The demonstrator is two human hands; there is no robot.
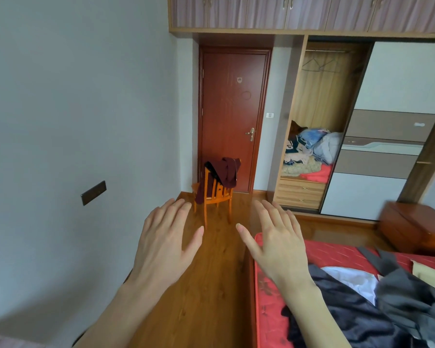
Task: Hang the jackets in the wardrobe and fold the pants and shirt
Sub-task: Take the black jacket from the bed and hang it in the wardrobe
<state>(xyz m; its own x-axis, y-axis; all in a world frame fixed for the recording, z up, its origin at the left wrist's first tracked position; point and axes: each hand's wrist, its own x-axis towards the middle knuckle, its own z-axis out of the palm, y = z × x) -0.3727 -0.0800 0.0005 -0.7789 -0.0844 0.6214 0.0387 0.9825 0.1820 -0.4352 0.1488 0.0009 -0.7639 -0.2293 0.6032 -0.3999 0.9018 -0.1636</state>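
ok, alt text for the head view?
Both hands, left hand and right hand, held open and empty before a bedroom: dark jackets on a red bed, a maroon garment over a wooden chair, open wardrobe beyond.

You have two hands up: your left hand [166, 237] and your right hand [279, 243], both empty with fingers spread. You can count one chair [215, 197] with one dark red garment [226, 173] draped on it, one door [232, 116], one wardrobe [362, 126], two empty hangers [320, 64] on its rail, and one bed [269, 297].
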